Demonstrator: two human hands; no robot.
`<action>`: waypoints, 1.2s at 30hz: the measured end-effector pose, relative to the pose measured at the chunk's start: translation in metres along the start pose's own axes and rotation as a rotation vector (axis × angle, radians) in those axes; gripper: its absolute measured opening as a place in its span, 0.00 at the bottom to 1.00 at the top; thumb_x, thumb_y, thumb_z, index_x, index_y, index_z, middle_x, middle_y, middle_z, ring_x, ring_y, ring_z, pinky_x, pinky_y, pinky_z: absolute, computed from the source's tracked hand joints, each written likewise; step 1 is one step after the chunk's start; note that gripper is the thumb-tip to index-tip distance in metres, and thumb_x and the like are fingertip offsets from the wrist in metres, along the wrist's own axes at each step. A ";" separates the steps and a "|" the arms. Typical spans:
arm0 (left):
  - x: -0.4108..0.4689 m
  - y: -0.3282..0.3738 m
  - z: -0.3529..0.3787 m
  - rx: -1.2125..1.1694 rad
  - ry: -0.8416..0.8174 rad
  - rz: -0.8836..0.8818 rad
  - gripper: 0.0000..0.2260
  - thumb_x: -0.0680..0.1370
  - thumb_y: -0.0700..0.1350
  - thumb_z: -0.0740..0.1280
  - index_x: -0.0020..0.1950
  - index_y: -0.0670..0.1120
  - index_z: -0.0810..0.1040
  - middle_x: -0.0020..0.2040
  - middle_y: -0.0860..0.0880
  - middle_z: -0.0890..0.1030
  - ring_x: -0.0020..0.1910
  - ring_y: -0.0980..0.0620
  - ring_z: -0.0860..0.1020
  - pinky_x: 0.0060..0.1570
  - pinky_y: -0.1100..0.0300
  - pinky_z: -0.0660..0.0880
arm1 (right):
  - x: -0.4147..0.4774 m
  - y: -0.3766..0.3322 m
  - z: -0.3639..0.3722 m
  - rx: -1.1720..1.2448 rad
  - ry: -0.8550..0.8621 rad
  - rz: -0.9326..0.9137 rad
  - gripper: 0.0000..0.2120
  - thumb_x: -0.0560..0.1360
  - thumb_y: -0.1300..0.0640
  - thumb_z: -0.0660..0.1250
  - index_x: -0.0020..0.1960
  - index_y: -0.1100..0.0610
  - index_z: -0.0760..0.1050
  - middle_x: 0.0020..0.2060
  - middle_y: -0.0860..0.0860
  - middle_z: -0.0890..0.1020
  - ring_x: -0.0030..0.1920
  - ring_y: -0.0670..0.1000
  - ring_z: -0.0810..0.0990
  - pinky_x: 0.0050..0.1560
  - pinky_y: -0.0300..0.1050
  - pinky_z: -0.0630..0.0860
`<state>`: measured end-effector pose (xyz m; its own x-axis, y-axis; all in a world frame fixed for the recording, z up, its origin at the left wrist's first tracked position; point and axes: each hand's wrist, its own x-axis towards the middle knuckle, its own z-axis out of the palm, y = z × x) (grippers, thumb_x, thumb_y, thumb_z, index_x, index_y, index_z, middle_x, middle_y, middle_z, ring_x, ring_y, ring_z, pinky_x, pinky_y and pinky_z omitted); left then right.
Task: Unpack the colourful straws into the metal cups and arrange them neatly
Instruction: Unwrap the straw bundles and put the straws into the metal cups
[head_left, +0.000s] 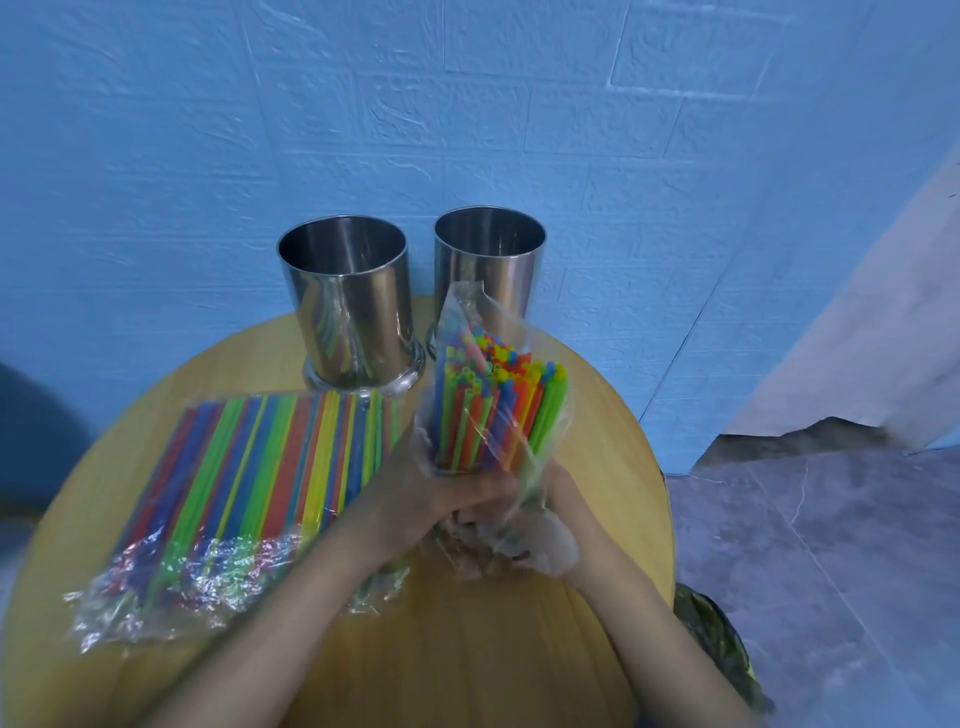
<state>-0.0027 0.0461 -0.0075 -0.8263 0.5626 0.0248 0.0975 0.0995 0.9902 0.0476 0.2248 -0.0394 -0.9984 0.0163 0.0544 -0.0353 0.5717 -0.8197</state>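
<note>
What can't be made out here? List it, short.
Head view only:
- Lower ends of the held pack: covered by left hand and right hand.
- Grip of the right hand: veiled by crumpled wrap.
- Base of the right cup: mostly behind the held pack.
- Straw count in the flat pack: motion blur.
- Near edge of the table: cut off below.

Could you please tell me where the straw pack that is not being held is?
In the head view, the unheld pack lies flat on the left side of the table, just in front of the left cup, beside the left hand.
</note>
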 end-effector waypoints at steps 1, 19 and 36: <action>0.000 0.002 0.001 -0.012 0.048 0.008 0.14 0.70 0.47 0.81 0.52 0.48 0.81 0.41 0.54 0.86 0.42 0.55 0.84 0.46 0.62 0.78 | -0.005 -0.007 -0.005 -0.042 0.014 -0.063 0.09 0.85 0.63 0.58 0.54 0.51 0.73 0.46 0.46 0.80 0.55 0.46 0.79 0.66 0.42 0.75; -0.008 0.013 0.006 0.195 -0.015 -0.014 0.36 0.61 0.66 0.79 0.61 0.46 0.76 0.52 0.62 0.81 0.50 0.67 0.79 0.44 0.82 0.69 | -0.006 -0.032 -0.024 0.489 -0.030 -0.066 0.38 0.67 0.45 0.81 0.70 0.56 0.71 0.61 0.50 0.84 0.63 0.50 0.82 0.62 0.44 0.78; -0.013 0.015 -0.009 0.180 -0.083 0.066 0.41 0.72 0.55 0.79 0.76 0.66 0.57 0.67 0.59 0.76 0.64 0.59 0.79 0.59 0.56 0.81 | -0.008 -0.028 -0.012 0.744 0.208 -0.074 0.37 0.63 0.56 0.79 0.69 0.62 0.70 0.57 0.55 0.85 0.57 0.54 0.85 0.54 0.42 0.81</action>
<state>0.0050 0.0330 0.0084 -0.7672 0.6376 0.0700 0.2532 0.2008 0.9463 0.0568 0.2183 -0.0101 -0.9661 0.1949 0.1693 -0.1953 -0.1229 -0.9730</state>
